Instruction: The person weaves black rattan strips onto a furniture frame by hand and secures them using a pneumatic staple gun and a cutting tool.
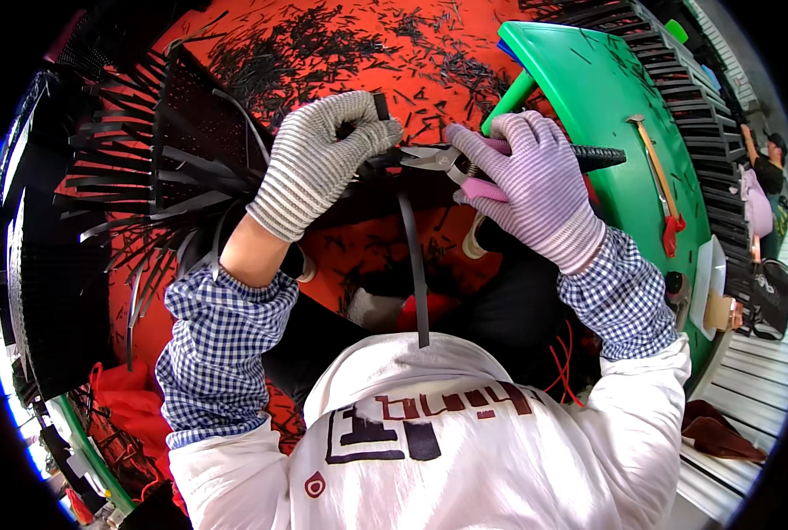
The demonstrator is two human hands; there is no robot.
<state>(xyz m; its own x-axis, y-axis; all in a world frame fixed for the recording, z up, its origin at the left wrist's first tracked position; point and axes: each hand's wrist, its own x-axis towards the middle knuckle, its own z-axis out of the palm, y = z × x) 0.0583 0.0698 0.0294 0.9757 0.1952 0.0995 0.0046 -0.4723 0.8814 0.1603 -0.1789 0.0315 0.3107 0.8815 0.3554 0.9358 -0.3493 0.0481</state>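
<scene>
My right hand (539, 190), in a striped pale glove, is closed around pruning shears (433, 162) with pink handles. Their short metal blades point left and stand apart. My left hand (310, 168), gloved too, pinches a flat black strip (380, 106), whose short end sticks up past the fingers. A black woven basket piece (204, 115) lies left of and below my left hand, with many loose strips fanning out from it. Another long dark strip (414, 265) hangs down toward my lap from near the blades.
Black strip cuttings (301, 57) litter the red floor ahead. A green table (588, 97) stands at the right, bearing a hammer (654, 172) with a wooden shaft and red grip. Black woven pieces (63, 291) are at the left. Another person (769, 177) is far right.
</scene>
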